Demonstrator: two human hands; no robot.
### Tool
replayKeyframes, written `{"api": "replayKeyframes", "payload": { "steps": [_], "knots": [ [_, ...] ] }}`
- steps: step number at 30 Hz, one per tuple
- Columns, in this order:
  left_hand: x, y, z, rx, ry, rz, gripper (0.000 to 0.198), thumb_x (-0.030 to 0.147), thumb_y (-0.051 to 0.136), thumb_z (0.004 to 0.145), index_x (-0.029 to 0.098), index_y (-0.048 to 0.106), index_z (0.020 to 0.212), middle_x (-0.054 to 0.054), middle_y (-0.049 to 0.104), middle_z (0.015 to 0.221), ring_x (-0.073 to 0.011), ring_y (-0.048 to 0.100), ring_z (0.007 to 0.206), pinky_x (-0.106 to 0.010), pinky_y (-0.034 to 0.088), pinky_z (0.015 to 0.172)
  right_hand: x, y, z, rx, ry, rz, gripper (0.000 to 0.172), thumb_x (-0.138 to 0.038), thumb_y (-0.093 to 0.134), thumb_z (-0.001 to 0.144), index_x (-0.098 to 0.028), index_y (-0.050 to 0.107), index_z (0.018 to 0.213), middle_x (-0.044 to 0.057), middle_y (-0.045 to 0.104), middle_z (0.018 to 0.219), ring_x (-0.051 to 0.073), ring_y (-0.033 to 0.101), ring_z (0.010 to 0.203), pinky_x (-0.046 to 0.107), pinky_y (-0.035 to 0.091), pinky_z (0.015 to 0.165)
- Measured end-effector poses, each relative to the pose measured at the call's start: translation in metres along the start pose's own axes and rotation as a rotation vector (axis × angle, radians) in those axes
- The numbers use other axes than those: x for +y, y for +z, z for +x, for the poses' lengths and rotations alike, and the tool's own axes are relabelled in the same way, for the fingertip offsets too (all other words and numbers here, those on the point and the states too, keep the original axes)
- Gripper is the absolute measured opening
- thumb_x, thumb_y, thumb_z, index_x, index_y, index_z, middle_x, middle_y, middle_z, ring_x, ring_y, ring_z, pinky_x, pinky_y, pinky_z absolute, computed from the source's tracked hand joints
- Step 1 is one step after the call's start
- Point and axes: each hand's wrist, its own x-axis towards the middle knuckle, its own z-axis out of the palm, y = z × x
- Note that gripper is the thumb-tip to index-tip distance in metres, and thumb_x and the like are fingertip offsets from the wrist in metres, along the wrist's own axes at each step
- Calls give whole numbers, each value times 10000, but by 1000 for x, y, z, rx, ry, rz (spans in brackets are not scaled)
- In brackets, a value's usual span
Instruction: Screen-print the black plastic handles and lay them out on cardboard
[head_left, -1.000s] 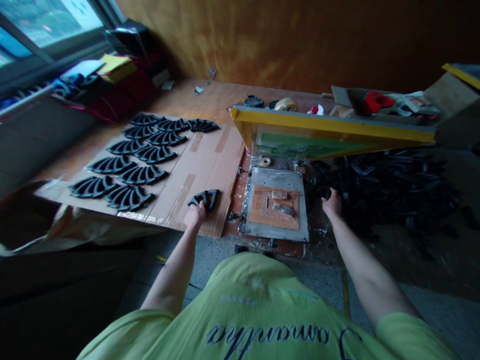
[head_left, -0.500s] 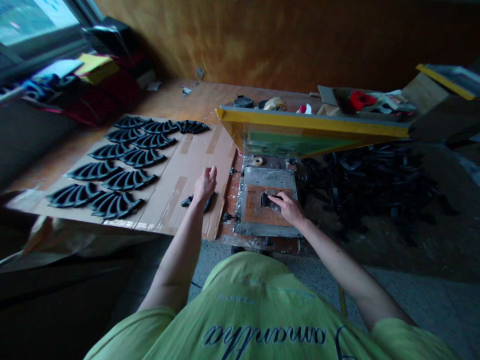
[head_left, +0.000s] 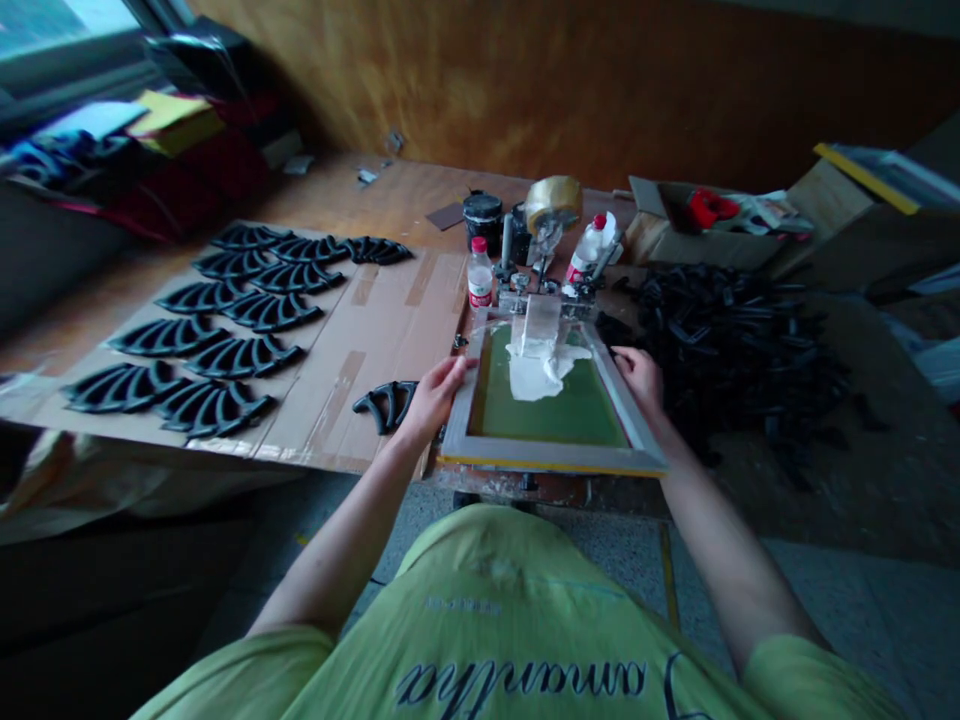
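Observation:
A framed screen lies lowered over the base plate, with white paste and a pale squeegee block at its far end. My left hand grips the frame's left edge. On the right edge, my right hand is closed around the frame. A few black curved parts rest on the cardboard beside my left hand. Further left, rows of black curved parts are fanned out on the cardboard sheet. The base plate under the screen is hidden.
To the right lies a large heap of black parts. Behind the screen stand two bottles, a black jar and a tape roll. An open cardboard box sits at the back right, red bins at the back left.
The screen has swung down from its raised position, covering the plate and the black part there. Both hands have moved onto its side edges, and the bottles behind it now show.

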Motion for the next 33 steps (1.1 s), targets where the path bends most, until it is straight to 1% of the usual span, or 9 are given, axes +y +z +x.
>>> {"api": "replayKeyframes", "payload": {
  "steps": [3, 6, 9, 12, 17, 21, 27, 30, 33],
  "knots": [
    [-44, -3, -9, 9, -115, 81, 673, 501, 697, 776, 199, 571, 1364, -6, 646, 725, -133, 566, 584, -224, 411, 510, -30, -3, 22, 83, -115, 29, 488, -320, 553, 920, -178, 517, 1386, 155, 519, 1313, 282, 554, 1126, 465, 467, 995],
    [-74, -2, -5, 23, -166, 177, 794, 458, 696, 769, 221, 437, 1481, 34, 612, 682, -99, 519, 537, -208, 392, 517, -77, 14, 29, 49, -294, -41, 608, -330, 748, 797, -170, 539, 1346, 163, 454, 1369, 326, 477, 1222, 487, 424, 1033],
    [-86, -3, 2, -16, -222, 204, 826, 487, 661, 786, 209, 380, 1512, 59, 571, 652, -72, 453, 494, -196, 364, 509, -105, 37, 19, -85, -358, -136, 339, -253, 734, 804, -149, 642, 1114, 159, 571, 1179, 317, 506, 1121, 459, 447, 950],
    [-87, -5, 5, -59, -268, 175, 819, 514, 645, 791, 197, 386, 1502, 53, 571, 681, -65, 451, 505, -190, 365, 512, -104, 53, -6, -213, -421, -176, 102, -123, 598, 854, -161, 657, 928, 113, 641, 942, 266, 537, 975, 383, 443, 859],
    [-90, -8, 6, -72, -314, 156, 814, 539, 644, 780, 200, 409, 1481, 28, 587, 748, -89, 513, 544, -199, 384, 494, -80, 42, -43, -335, -672, -119, 291, -2, 496, 793, -171, 678, 945, 90, 674, 926, 239, 544, 955, 338, 399, 817],
    [-94, -8, 6, -65, -276, 188, 782, 556, 634, 782, 204, 450, 1456, 25, 585, 745, -90, 500, 538, -197, 371, 478, -79, 21, -33, -453, -765, -85, 263, -12, 554, 733, -200, 688, 858, 44, 684, 856, 213, 564, 887, 315, 375, 763],
    [-90, -7, 3, -59, -243, 148, 764, 545, 639, 787, 182, 468, 1437, 9, 608, 769, -75, 463, 517, -193, 362, 471, -85, 36, -38, -220, -640, -134, 253, -50, 536, 813, -181, 705, 948, 80, 710, 961, 236, 567, 939, 341, 391, 810],
    [-89, -5, 3, -50, -256, 103, 762, 523, 657, 778, 172, 471, 1428, 8, 615, 762, -74, 470, 513, -191, 361, 473, -79, 40, -53, -258, -696, -103, 284, -44, 543, 822, -181, 707, 1009, 78, 719, 1005, 234, 587, 954, 345, 412, 816],
    [-87, -5, 4, -34, -267, 87, 771, 507, 682, 760, 173, 477, 1424, 15, 613, 743, -71, 472, 500, -189, 352, 464, -81, 33, -43, -295, -648, -45, 204, -119, 641, 823, -209, 717, 989, 49, 724, 947, 221, 617, 916, 336, 441, 812]
  ]
}}
